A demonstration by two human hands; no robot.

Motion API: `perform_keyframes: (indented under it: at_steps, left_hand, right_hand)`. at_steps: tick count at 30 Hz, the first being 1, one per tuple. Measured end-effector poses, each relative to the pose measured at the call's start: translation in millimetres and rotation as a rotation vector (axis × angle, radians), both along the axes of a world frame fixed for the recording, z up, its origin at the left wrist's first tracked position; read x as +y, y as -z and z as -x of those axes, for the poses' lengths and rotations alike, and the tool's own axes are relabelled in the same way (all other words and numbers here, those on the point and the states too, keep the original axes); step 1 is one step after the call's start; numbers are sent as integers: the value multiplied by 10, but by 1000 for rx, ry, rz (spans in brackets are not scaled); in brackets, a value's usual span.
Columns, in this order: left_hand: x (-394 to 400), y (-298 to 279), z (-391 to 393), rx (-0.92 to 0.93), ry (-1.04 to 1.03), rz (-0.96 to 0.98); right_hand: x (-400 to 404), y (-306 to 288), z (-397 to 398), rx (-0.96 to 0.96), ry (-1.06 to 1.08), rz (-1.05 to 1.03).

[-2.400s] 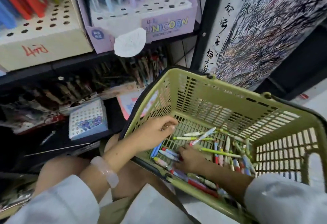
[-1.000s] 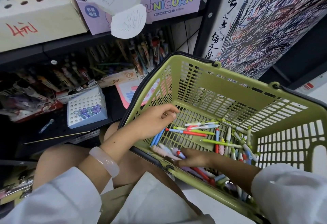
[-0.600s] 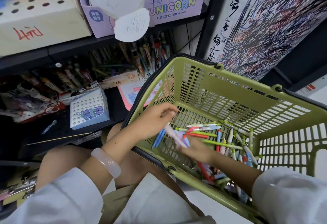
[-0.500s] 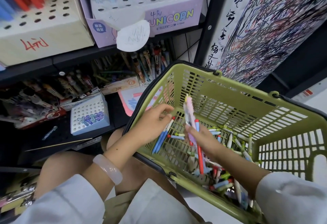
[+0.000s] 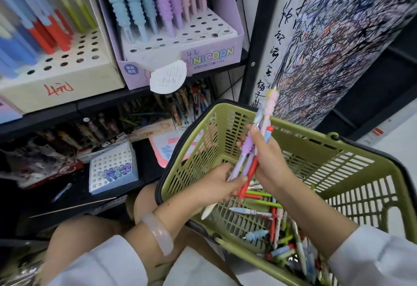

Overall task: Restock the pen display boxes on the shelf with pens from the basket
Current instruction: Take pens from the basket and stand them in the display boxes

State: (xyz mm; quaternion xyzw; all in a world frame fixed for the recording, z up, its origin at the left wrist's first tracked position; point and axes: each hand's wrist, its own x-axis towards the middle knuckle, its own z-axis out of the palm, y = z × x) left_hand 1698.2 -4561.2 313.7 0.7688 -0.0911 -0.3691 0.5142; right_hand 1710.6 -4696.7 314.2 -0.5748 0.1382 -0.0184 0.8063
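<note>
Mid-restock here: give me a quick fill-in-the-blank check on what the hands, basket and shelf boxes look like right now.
1. The right hand holds a bunch of ____ upright above the basket.
2. The basket is ____ in colour.
3. The purple display box on the shelf reads ____.
4. The left hand touches the bunch at its ____ end.

Missing words: pens; green; UNICORN; lower

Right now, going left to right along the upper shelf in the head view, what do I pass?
Cream display box → purple unicorn pen box → black shelf post → scribbled test paper.
</note>
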Motion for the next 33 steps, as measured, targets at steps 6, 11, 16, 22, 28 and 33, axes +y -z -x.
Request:
perform_keyframes:
  at_steps: [6,11,16,22,28,33]
  left_hand:
    - [198,-30,-96,-67,-35,-80]
    - [174,-101,-171,-15,-522,238]
    - [-2,-127,-147,30,-598,412]
    - [-29,-75,-27,89,-506,444]
    - [-65,-87,36,296,-549,499]
    - [-16,-12,43,108,-533,254]
  right_hand:
    - [-34,-141,-1,-4,67,56]
    - [42,-176,63,23,-169,195]
    - [348,-24,249,-17,-344,183]
    - [494,-38,219,-16,-119,145]
    - [528,21,161,48,100,234]
    - [503,52,147,94,5,313]
